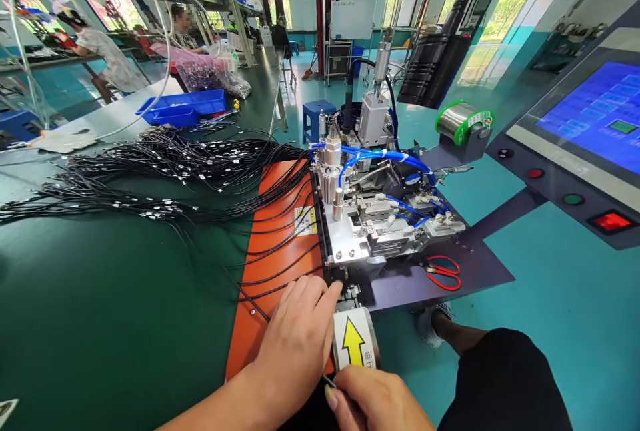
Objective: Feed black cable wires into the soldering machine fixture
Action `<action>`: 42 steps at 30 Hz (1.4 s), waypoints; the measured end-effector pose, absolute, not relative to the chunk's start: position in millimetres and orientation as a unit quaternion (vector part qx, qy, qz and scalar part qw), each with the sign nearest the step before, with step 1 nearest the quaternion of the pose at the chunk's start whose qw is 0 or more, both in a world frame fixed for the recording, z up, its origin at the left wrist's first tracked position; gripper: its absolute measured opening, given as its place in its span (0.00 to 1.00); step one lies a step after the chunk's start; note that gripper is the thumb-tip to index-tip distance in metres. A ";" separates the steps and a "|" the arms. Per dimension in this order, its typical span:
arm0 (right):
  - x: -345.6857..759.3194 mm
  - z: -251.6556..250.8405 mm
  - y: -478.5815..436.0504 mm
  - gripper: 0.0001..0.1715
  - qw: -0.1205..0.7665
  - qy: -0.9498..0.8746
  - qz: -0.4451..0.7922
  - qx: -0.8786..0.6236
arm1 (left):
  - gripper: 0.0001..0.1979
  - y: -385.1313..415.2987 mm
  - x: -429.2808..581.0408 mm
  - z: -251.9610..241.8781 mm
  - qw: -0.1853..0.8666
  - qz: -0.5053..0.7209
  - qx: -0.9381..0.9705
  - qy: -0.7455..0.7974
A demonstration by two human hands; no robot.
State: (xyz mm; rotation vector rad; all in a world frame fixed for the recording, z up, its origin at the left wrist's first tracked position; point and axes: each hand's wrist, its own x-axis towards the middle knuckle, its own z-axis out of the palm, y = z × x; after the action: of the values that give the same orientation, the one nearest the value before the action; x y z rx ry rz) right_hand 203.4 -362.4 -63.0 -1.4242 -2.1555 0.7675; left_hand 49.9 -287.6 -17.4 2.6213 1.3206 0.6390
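Observation:
My left hand (300,331) lies over the edge of the orange plate (280,244), fingers bent together at the near end of the machine's rail (350,294). A black cable (255,304) runs under this hand and shows again near my right hand (375,398). The right thumb and finger pinch that cable beside a metal block with a yellow arrow label (353,341). The left fingertips are partly hidden. Several other black cables (280,218) cross the plate to the machine (370,204), which has metal cylinders and blue air tubes.
Bundled black cables (165,158) lie on the green mat (115,298), with a blue bin (185,108) behind. Red-handled scissors (444,273) rest on the machine base. A solder spool (463,122) and a control panel (580,131) stand right. Two people sit far left.

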 end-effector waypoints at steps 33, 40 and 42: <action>246.8 -31.7 -336.5 0.10 0.420 -0.594 0.350 -0.589 | 0.05 -293.4 57.8 -38.4 0.159 0.328 0.846 0.389; 246.0 -29.2 -337.2 0.10 0.428 -0.622 0.328 -0.568 | 0.07 -294.1 59.1 -38.5 0.132 0.321 0.848 0.401; 245.9 -30.3 -337.6 0.12 0.430 -0.643 0.300 -0.557 | 0.07 -294.0 59.4 -38.3 0.127 0.316 0.849 0.404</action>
State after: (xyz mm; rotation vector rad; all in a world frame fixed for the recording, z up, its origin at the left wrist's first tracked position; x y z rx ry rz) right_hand 245.9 -337.6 -30.3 -1.3903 -1.6049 0.7491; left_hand 59.4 -294.0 -38.3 2.4719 1.1745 0.9189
